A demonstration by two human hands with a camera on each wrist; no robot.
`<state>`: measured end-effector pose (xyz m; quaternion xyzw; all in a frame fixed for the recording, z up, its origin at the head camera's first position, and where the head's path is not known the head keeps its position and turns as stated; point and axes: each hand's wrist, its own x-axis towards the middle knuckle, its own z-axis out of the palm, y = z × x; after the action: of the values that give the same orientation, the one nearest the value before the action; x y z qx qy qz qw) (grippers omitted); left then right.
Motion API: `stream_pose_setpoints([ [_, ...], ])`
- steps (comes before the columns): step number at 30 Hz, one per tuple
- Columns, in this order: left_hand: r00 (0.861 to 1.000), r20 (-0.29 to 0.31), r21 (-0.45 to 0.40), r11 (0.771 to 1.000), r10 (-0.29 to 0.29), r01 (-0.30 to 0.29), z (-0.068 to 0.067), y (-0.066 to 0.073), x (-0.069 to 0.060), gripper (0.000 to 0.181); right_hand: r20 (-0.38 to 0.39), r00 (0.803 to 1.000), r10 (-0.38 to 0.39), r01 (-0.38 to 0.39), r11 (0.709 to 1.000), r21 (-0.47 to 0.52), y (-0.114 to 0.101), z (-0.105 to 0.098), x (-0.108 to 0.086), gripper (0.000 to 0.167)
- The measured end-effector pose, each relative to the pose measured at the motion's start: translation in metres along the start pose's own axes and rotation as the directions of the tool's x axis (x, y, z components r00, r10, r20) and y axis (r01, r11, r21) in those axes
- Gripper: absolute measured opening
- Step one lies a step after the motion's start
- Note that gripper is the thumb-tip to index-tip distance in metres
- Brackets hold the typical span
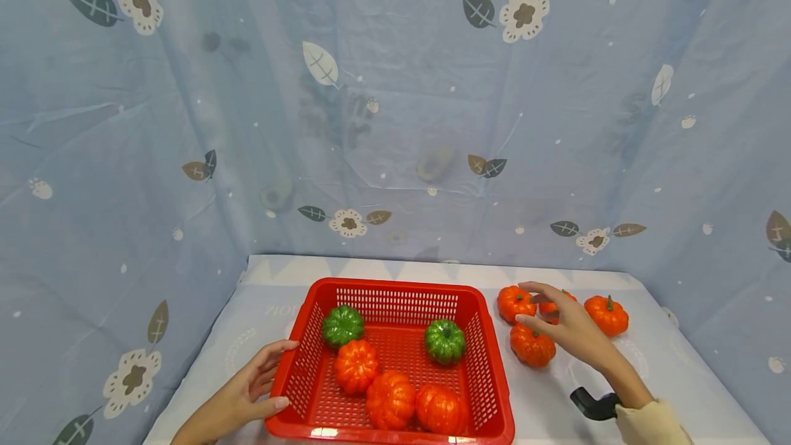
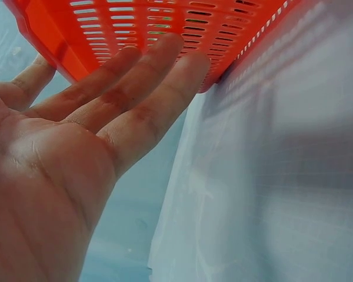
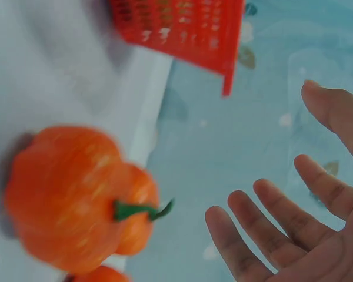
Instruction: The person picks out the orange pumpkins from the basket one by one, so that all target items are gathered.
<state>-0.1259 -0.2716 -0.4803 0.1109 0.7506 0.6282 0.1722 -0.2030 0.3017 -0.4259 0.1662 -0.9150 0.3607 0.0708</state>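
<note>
A red plastic basket [image 1: 395,288] holds two green pumpkins [image 1: 342,326] and three orange ones [image 1: 391,400]. At its left wall is my left hand [image 1: 244,390], fingers relaxed against the outside and thumb near the rim; the left wrist view shows those fingers [image 2: 147,111] extended under the basket's slotted side [image 2: 165,29]. My right hand [image 1: 571,328] hovers over several orange pumpkins [image 1: 533,345] right of the basket, fingers spread and holding nothing. In the right wrist view, that hand [image 3: 300,235] is apart from a green-stemmed orange pumpkin [image 3: 67,197].
Another orange pumpkin [image 1: 607,315] lies farther right on the white-and-grey table cloth [image 1: 544,411]. A black curved object [image 1: 594,404] is by my right wrist. Blue patterned curtain [image 1: 395,122] hangs behind and at both sides of the table.
</note>
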Motion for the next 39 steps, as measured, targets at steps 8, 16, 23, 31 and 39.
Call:
stream_pose_setpoints([
  [8,0.999,0.036,-0.016,1.0,0.006,-0.005,-0.003,0.002,-0.002,0.076,0.072,0.993,-0.094,0.09,0.994,0.054,-0.039,0.013,0.026,0.063],
  [16,0.999,0.04,-0.026,1.0,0.008,-0.007,-0.002,0.002,-0.001,0.076,0.181,0.961,-0.207,0.192,0.976,0.099,-0.079,0.038,0.049,0.062],
  [23,0.999,0.03,-0.022,0.999,0.025,-0.024,-0.001,0.003,0.001,0.076,0.248,0.925,-0.288,0.266,0.957,0.117,-0.106,0.062,0.061,0.061],
  [31,0.999,0.02,-0.029,0.999,0.029,-0.028,-0.001,0.001,0.001,0.075,0.42,0.849,-0.321,0.288,0.947,0.141,-0.127,0.093,0.067,0.068],
  [39,1.0,0.026,-0.035,0.999,0.017,-0.016,-0.001,0.001,0.001,0.075,0.547,0.745,-0.382,0.372,0.918,0.135,-0.136,0.118,0.063,0.069],
])
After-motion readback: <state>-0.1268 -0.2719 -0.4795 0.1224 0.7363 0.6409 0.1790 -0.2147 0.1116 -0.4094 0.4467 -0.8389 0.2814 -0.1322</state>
